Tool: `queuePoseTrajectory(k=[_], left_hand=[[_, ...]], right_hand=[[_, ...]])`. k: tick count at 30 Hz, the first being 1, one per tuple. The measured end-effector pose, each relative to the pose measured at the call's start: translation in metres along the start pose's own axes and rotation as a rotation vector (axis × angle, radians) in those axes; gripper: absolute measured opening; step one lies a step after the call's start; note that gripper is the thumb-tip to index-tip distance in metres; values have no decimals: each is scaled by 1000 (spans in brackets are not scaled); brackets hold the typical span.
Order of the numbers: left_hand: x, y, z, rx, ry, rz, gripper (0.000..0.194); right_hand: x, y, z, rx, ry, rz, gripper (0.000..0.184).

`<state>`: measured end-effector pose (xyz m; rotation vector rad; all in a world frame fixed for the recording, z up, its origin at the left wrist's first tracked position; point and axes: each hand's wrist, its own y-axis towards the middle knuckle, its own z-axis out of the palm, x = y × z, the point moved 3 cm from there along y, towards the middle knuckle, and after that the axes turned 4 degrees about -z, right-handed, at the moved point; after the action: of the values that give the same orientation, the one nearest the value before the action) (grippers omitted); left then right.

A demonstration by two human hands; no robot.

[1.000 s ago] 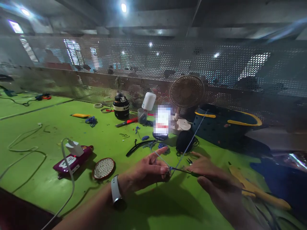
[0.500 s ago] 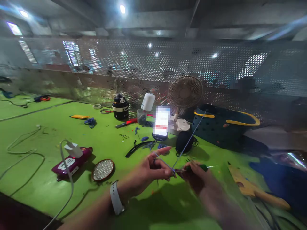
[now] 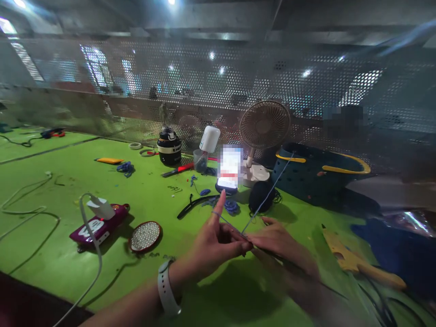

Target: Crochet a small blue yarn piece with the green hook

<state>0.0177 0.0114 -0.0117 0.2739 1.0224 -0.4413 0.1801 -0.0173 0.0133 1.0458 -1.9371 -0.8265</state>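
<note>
My left hand [image 3: 214, 243] has its index finger raised with blue yarn [image 3: 251, 221] looped over it. Its thumb and other fingers pinch the work end of the yarn; the small piece there is mostly hidden. Close against it, my right hand [image 3: 281, 240] is closed around a thin crochet hook [image 3: 293, 265], whose dark shaft slants down to the right, partly blurred. From the fingers the yarn runs taut up to a dark blue basket [image 3: 306, 181] with yellow handles. A dark ball of yarn [image 3: 261, 196] and a small blue crocheted piece [image 3: 231, 207] lie just beyond my hands.
Behind my hands stand a lit phone [image 3: 229, 168], a fan [image 3: 265, 125] and a black bottle [image 3: 169, 147]. At left are a purple power strip [image 3: 98, 225] with a white cable and a round studded disc [image 3: 146, 236]. A yellow-handled tool [image 3: 357, 263] lies at right.
My left index finger has lifted from pointing right to upright. My right hand has turned palm-down and moved against the left fingers, and the hook now slants down to the right.
</note>
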Motion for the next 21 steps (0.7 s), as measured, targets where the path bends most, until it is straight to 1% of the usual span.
queuePoseTrajectory(k=[3,7,9,10,13,15,16,18,21], left_hand=[[0,0,2,15,14,-7,127],[-2,-1,2,-66,176,46,119],[-1,0,1,-76,163,38,117],[0,0,0,-69,117,18,117],[3,1,-1,-40,-46,-63,116],[4,2,-2,-34,-97,-110,108],[3,2,-3,-33,-109,-123,102],[2,2,-3,-37,-119,-142,91],[-1,2,-4,-37,-120,-144,73]], right_hand=[[-1,-1,0,-26,-65,-1,28],[-2,-9,2,61,-251,-105,37],[-2,-12,2,85,-311,-137,39],[-2,-12,2,76,-315,-124,39],[-1,-9,-2,-30,-218,10,27],[-1,-6,-5,-132,-87,108,18],[-1,-6,-5,-170,-19,151,17],[-3,-7,-5,-213,100,221,18],[-10,-12,-4,-215,216,331,20]])
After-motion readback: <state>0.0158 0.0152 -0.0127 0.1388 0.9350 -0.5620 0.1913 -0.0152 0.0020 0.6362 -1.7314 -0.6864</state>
